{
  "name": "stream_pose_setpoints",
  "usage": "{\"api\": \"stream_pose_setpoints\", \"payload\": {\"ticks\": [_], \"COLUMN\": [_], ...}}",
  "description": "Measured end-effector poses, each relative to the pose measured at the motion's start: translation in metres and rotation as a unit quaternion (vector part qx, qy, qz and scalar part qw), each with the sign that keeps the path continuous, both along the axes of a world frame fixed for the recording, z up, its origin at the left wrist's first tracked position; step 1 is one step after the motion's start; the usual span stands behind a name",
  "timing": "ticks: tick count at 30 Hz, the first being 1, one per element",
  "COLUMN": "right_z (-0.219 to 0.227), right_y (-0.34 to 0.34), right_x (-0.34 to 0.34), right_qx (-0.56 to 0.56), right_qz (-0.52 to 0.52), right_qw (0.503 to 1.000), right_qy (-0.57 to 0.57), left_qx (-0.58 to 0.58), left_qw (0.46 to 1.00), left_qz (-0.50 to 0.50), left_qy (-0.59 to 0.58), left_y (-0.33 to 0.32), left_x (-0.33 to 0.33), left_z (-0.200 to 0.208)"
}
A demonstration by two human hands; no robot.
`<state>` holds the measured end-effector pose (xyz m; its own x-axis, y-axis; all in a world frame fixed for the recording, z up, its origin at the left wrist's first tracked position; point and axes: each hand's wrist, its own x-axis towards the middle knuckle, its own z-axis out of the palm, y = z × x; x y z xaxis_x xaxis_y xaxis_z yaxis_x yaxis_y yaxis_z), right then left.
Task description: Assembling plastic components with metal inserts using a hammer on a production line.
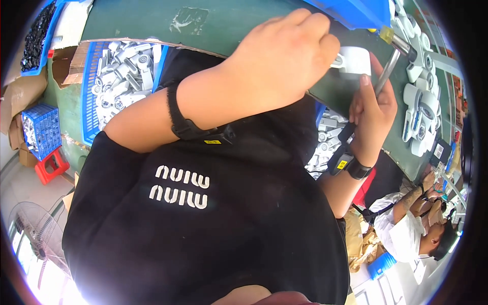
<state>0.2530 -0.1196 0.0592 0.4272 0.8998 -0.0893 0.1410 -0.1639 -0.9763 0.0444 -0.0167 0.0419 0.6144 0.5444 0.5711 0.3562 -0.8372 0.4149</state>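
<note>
My left hand (pixel 290 53), with a black band at the wrist, is closed in a fist at the narrow looped end of a white plastic part (pixel 356 60) with a wide round body. The thumb of my right hand (pixel 375 104) presses the lower edge of that body, and its fingers curl behind. Close by the right fingers slants a metal rod (pixel 388 71) with a dark collar and yellowish end; I cannot tell whether that hand also grips it. Both hands are above the green bench (pixel 223 23). What lies inside the left fist is hidden.
A blue crate (pixel 87 101) full of grey-white parts stands left; more parts (pixel 328 137) lie below my right hand. Several white assemblies (pixel 421 109) line the bench's right side. A blue bin (pixel 351 12) overhangs the far edge. Another person (pixel 401 229) works at right.
</note>
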Motion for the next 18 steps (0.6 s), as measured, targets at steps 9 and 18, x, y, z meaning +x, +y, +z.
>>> {"api": "stream_pose_setpoints", "payload": {"ticks": [9, 18], "right_z": [-0.006, -0.014], "right_y": [-0.004, -0.007], "right_x": [0.009, 0.008], "right_qx": [0.017, 0.058], "right_qz": [-0.012, -0.043], "right_qw": [0.999, 0.997], "right_qy": [0.027, 0.035], "left_qx": [-0.128, 0.073], "left_qw": [0.989, 0.993], "left_qz": [-0.060, -0.082], "left_qy": [0.041, -0.033], "left_y": [0.000, 0.011], "left_x": [0.008, 0.015], "left_z": [0.027, -0.004]}}
